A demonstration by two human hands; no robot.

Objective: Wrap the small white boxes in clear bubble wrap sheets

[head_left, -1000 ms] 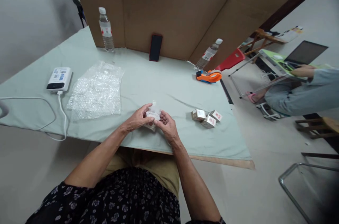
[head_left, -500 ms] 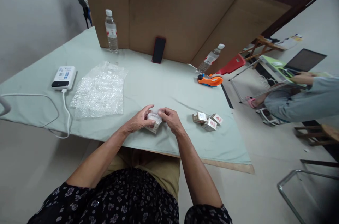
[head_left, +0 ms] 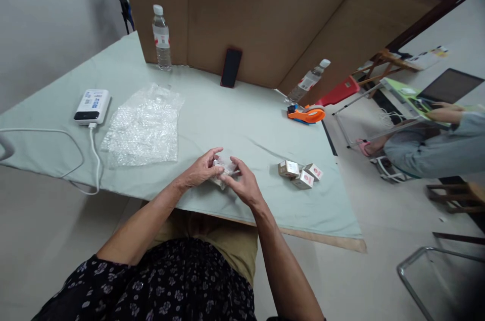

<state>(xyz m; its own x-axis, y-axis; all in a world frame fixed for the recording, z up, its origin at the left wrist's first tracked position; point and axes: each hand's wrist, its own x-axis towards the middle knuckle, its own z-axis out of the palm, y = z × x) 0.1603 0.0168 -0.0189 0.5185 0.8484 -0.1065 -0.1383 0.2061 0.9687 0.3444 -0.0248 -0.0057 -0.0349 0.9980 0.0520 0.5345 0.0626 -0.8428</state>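
Note:
A small box wrapped in bubble wrap [head_left: 223, 166] is between my hands near the table's front edge. My left hand [head_left: 202, 168] grips its left side, thumb across the wrap. From the right, my right hand [head_left: 244, 183] holds it too, with its thumb on the front of the wrap and its fingers at the far side. The fingers and the wrap hide most of the box. Several inches to the right, three small printed boxes [head_left: 302, 179] sit close together on the cloth.
A bubble wrap sheet [head_left: 146, 131] lies at left beside a white power bank [head_left: 92, 107] with a cable. Bottles [head_left: 162, 40] and a phone [head_left: 231, 68] stand against a cardboard screen [head_left: 242, 12]. An orange tape dispenser [head_left: 308, 113] is at right. Another person [head_left: 428, 151] sits beyond the table.
My right thumb has moved left across the front of the wrapped box, and my right fingers have spread from a pinch around its far side. The view has shifted slightly.

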